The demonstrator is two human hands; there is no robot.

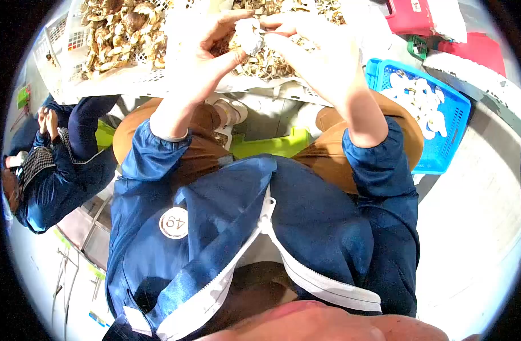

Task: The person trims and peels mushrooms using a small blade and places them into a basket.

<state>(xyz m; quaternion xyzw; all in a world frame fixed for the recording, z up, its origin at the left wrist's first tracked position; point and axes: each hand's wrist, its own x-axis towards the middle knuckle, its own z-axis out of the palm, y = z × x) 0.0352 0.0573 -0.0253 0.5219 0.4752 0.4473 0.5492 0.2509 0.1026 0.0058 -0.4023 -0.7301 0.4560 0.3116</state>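
Note:
Over a white crate (200,91) of brownish mushroom trimmings (266,65), my two hands meet at a whitish mushroom (249,37). My left hand (212,54) grips it between the thumb below and the fingers above. From the other side my right hand (303,40) comes close, its fingers bent together at the mushroom's edge. A thin dark bit shows at those fingertips, too small to name. Strong glare washes out the back of my right hand.
Another white crate holds brown mushroom pieces (127,34) at upper left. White mushrooms (422,102) lie in a blue basket (456,122) on the right. Red containers (411,17) stand behind it. A seated person (61,153) is at left, hands together. Green plastic (272,145) shows between my legs.

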